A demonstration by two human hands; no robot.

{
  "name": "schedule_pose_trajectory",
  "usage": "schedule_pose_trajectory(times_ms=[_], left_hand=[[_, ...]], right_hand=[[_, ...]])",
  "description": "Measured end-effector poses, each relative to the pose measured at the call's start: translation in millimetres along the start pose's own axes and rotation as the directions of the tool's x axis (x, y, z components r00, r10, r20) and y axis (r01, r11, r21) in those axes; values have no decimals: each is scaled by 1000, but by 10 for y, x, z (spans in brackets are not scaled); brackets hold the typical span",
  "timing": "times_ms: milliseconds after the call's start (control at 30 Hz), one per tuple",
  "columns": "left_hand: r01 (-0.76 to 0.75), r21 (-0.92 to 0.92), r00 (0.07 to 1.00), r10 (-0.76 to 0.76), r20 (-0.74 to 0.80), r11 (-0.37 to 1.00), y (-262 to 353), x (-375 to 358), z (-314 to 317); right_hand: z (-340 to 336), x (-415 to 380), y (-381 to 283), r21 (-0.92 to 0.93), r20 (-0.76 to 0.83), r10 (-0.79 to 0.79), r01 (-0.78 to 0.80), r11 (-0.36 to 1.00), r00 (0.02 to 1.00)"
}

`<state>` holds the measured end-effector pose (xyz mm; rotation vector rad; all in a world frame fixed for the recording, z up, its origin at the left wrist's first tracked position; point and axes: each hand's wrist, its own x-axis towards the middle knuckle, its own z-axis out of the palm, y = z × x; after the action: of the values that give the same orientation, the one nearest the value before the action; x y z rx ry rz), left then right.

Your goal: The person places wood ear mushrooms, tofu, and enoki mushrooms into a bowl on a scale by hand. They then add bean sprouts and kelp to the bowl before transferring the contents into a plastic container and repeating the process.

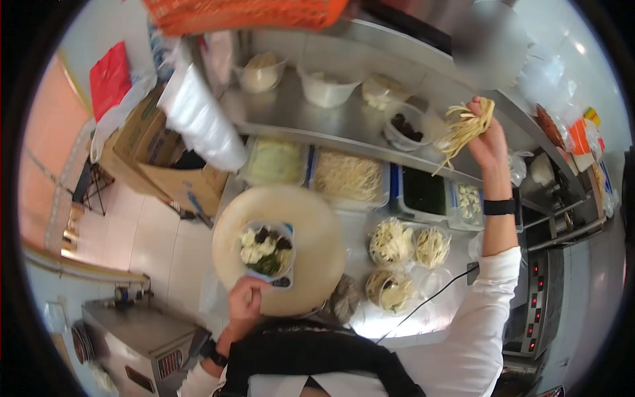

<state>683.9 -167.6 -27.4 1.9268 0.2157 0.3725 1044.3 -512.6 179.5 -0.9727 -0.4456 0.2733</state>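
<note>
My right hand (488, 140) is raised at the metal shelf's right end, its fingers closed round a bunch of thin yellowish strips (466, 129), perhaps tofu skin; loose ends hang down. On the round cutting board (324, 245) stands a clear plastic container (289, 255). Inside it are whitish florets like cauliflower (254, 248), dark pieces like black fungus and green leaves. My left hand (245, 301) pinches the container's near edge, the fingertips partly hidden.
Round tubs of pale strips (391, 241) stand to the board's right, with a black cable (423, 301) running past. Behind are bins of noodle-like shreds (350, 175) and dark green strips (424, 188). Bowls (329, 89) line the shelf. An orange basket (245, 14) hangs overhead.
</note>
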Motion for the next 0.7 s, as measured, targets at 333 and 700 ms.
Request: schedule_pose_trajectory(times_ms=[333,700], left_hand=[[-108,-36,983,102,-150,993,-335,234,-363],[-51,-70,981,37,-189,996,-612,241,-427]], right_hand=[[1754,-554,942,-117,229,261,-240,964,938],[1955,-1175,3083,-872,414,443,208,443,795]])
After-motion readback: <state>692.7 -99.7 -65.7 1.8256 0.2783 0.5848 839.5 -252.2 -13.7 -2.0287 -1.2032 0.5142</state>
